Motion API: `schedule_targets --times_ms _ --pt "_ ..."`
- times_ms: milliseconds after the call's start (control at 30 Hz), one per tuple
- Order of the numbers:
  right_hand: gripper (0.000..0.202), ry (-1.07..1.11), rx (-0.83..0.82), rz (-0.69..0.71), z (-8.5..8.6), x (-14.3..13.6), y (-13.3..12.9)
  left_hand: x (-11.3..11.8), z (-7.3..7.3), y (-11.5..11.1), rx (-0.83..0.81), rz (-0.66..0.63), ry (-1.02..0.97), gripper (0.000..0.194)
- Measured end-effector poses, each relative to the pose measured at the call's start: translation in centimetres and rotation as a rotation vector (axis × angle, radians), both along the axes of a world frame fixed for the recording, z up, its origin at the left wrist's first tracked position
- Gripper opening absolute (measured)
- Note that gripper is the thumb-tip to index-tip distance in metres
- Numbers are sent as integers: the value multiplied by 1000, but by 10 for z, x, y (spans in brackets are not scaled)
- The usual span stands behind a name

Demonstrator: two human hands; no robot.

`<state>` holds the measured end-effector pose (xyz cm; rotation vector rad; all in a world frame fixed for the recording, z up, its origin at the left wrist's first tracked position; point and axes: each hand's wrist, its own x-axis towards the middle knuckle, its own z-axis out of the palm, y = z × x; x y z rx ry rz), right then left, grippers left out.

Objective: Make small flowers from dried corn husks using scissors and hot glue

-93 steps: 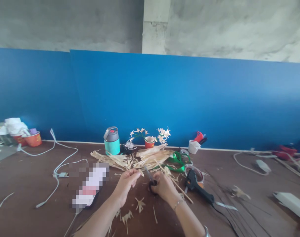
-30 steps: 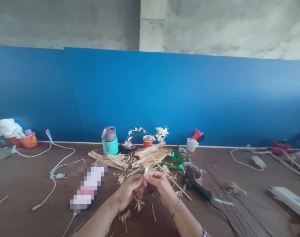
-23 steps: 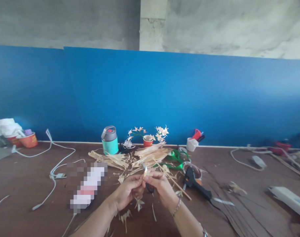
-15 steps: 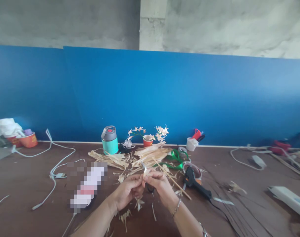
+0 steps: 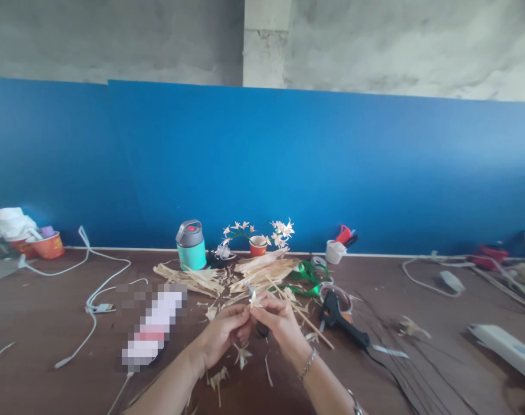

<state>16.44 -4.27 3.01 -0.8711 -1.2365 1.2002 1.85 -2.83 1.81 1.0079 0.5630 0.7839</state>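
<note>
Between the fingertips of both hands is a small pale husk flower (image 5: 254, 300), its pointed petals upward. My left hand (image 5: 230, 327) pinches it from the left, low down, with the fingers curled. From the other side my right hand (image 5: 278, 320) grips it between thumb and fingers. Scissors (image 5: 262, 330) lie behind and below the hands, mostly hidden. Dried corn husks (image 5: 262, 272) are piled just beyond the fingers. Under the hands, loose husk petals (image 5: 242, 356) and scraps lie on the brown table (image 5: 232, 392).
A black glue gun (image 5: 347, 325) and its cord lie to the right, beside tape rolls and green ribbon (image 5: 310, 271). A thin stick (image 5: 306, 320) crosses the husks. At the back stand a teal flask (image 5: 191, 251) and a red cup (image 5: 258, 248) with husk flowers. White cables (image 5: 93, 294) trail at left.
Both hands stay nearly in place, still together at the flower. The flower's petals now show more spread above the fingertips, and the fingers have shifted slightly.
</note>
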Motion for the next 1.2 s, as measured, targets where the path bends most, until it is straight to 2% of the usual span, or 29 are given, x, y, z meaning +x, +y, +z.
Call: schedule_targets --times_ms 167,267,400,500,633,767,1000,1200 --pt "17 -108 85 -159 -11 1 6 4 9 -3 177 299 164 24" --pt "18 -238 134 -236 -11 0 5 7 9 -2 277 411 239 23" --pt "18 -262 168 -228 -10 -1 3 8 6 -2 379 539 348 19" --pt "13 -211 163 -167 -10 -1 3 6 6 -2 461 567 394 16" --pt "9 -126 131 -56 -8 1 4 2 5 0 486 499 396 13" --pt "11 -78 93 1 -3 5 3 0 2 3 468 393 383 17" --pt "14 51 -51 223 7 11 -2 -4 9 -2 234 128 207 24" --pt "14 78 -98 392 6 13 -3 -9 13 -5 115 -34 197 27"
